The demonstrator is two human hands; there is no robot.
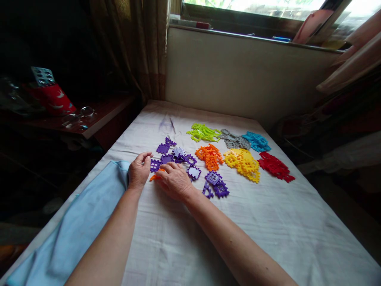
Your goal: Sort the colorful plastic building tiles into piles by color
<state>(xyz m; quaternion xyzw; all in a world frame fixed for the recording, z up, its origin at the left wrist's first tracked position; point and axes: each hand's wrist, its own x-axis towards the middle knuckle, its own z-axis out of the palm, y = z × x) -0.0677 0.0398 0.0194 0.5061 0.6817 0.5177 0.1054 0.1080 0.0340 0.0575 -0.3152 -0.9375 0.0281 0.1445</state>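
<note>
Flat plastic pieces with notched edges lie on the white cloth, grouped by colour. My right hand rests palm down at the near side of the purple pieces, its fingertips over an orange piece that shows partly beneath them. Just left of the purple pieces is my left hand, its fingers curled together; what they hold, if anything, is too small to tell. More purple pieces lie right of my right hand. Beyond it sits the orange pile.
Yellow, red, green, grey and blue piles lie farther right and back. Light blue fabric covers the left edge. Glasses and a red container stand on a side table.
</note>
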